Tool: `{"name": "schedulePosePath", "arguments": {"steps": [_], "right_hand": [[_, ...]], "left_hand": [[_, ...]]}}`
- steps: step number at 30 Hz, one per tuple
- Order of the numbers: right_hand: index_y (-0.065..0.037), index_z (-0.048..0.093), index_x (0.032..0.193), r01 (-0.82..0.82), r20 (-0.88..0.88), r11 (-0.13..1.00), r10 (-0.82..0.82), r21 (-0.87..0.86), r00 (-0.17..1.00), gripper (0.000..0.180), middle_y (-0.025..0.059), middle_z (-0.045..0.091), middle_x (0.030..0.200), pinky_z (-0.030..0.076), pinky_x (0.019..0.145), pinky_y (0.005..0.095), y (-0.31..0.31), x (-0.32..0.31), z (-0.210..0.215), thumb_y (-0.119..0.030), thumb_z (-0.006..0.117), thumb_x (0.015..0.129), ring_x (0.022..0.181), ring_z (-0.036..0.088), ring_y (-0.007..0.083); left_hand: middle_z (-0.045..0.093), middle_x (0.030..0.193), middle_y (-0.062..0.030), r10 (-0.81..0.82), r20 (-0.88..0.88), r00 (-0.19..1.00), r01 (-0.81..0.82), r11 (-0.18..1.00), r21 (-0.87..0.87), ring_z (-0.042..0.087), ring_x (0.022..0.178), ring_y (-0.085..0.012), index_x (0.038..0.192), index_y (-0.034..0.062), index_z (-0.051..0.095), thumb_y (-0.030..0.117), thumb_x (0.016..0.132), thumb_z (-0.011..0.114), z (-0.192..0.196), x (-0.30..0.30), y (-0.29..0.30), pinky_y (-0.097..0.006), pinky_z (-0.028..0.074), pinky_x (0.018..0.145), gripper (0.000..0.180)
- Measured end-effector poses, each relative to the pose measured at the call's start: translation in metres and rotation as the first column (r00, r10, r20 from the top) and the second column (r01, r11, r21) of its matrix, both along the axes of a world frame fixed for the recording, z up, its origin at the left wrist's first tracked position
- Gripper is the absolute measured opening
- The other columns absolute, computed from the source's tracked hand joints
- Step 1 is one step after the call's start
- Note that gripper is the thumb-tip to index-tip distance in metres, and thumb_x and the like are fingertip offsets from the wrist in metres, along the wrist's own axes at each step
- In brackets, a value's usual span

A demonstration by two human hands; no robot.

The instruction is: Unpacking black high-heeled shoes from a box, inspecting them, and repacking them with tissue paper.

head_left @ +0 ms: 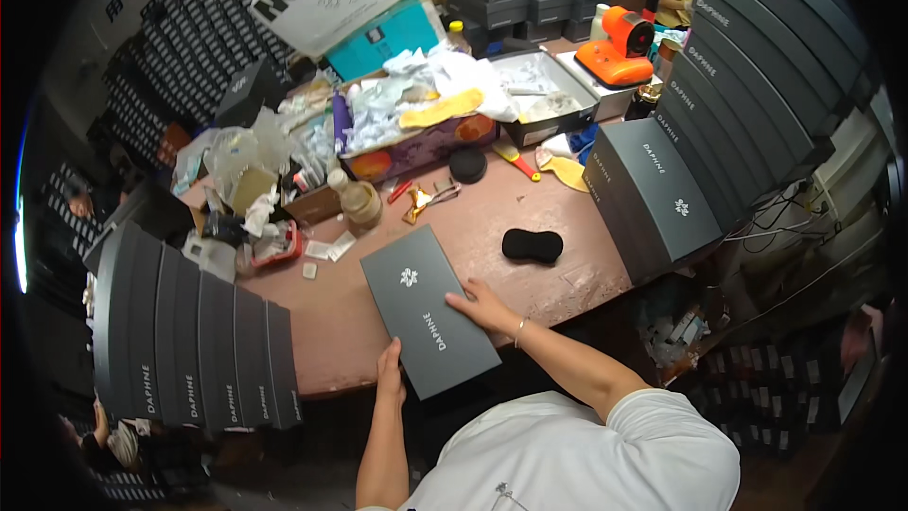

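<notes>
A flat dark grey shoe box (pixel 426 308) with a small white emblem lies slanted on the near edge of a worn reddish table (pixel 530 213). My left hand (pixel 389 371) grips the box's near left corner. My right hand (pixel 484 306) rests flat on its right side, a thin bracelet on the wrist. Both hands hold the box.
Stacks of matching grey boxes stand at the left (pixel 189 331) and right (pixel 662 189). A black oval sponge (pixel 532 245), a round black lid (pixel 467 165), a bottle (pixel 359 201), scissors (pixel 430 199), crumpled paper and open boxes crowd the table's back. An orange machine (pixel 619 47) sits far right.
</notes>
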State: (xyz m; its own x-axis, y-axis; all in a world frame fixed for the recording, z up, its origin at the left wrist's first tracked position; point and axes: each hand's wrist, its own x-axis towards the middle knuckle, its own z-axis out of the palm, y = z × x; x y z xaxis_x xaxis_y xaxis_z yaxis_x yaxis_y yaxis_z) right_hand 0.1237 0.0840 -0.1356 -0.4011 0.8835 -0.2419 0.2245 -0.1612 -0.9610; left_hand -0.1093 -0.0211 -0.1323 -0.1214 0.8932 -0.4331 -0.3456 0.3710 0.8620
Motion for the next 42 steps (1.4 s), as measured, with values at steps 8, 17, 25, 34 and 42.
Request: {"name": "schedulePosePath", "arguments": {"steps": [8,17,25,34,42], "right_hand": [[-0.003,0.027,0.147,0.136,-0.327,0.985,-0.095,0.103,0.94,0.077,0.0184,0.046,0.137,0.04,0.102,0.0365,0.002,0.159,0.21,-0.041,0.061,0.09,0.122,0.048,0.0239],[0.002,0.045,0.135,-0.157,0.501,0.645,-0.394,0.748,0.77,0.054,0.0251,0.042,0.142,0.028,0.11,0.0397,-0.023,0.221,0.304,-0.016,0.062,0.087,0.135,0.038,0.0353],[-0.004,0.048,0.134,-0.552,0.499,0.741,0.338,0.381,0.798,0.061,0.02,0.056,0.123,0.049,0.084,0.0376,-0.034,0.072,0.186,-0.015,0.073,0.08,0.102,0.061,0.0304],[-0.012,0.016,0.152,-0.777,-0.151,0.576,0.817,0.254,0.556,0.072,0.0217,0.032,0.149,0.044,0.099,0.0378,-0.015,-0.223,0.279,-0.047,0.046,0.098,0.128,0.047,0.0288],[-0.009,0.02,0.15,-0.7,-0.672,0.708,0.563,0.092,0.481,0.079,0.01,0.045,0.139,0.036,0.105,0.0335,0.021,-0.246,0.272,-0.048,0.053,0.09,0.124,0.046,0.0183]], "left_hand": [[0.045,0.137,-0.015,-0.376,0.148,0.915,0.273,0.845,0.459,0.045,0.126,-0.0249,0.145,0.0003,0.026,0.044,0.094,0.054,0.138,0.149,0.046,-0.04,0.039,0.104,0.073],[0.046,0.136,-0.0116,-0.539,-0.246,0.805,0.58,0.628,0.519,0.051,0.121,-0.0181,0.14,0.0047,0.042,0.013,0.093,0.062,0.147,0.167,0.041,-0.031,0.045,0.096,0.052],[0.036,0.144,-0.019,0.979,-0.134,-0.153,-0.072,0.125,0.99,0.038,0.132,-0.0257,0.142,-0.0041,0.03,0.011,0.098,0.046,0.29,-0.186,-0.087,-0.039,0.031,0.109,0.049],[0.057,0.126,-0.0106,0.837,-0.295,0.461,-0.589,0.537,0.604,0.053,0.117,-0.0212,0.129,0.0046,0.053,0.048,0.089,0.055,0.325,-0.402,-0.155,-0.031,0.039,0.098,0.059],[0.037,0.145,-0.0128,0.687,-0.428,0.587,-0.205,0.638,0.742,0.038,0.131,-0.0213,0.147,-0.0019,0.026,0.019,0.083,0.052,0.301,-0.144,-0.071,-0.034,0.031,0.108,0.072]]}}
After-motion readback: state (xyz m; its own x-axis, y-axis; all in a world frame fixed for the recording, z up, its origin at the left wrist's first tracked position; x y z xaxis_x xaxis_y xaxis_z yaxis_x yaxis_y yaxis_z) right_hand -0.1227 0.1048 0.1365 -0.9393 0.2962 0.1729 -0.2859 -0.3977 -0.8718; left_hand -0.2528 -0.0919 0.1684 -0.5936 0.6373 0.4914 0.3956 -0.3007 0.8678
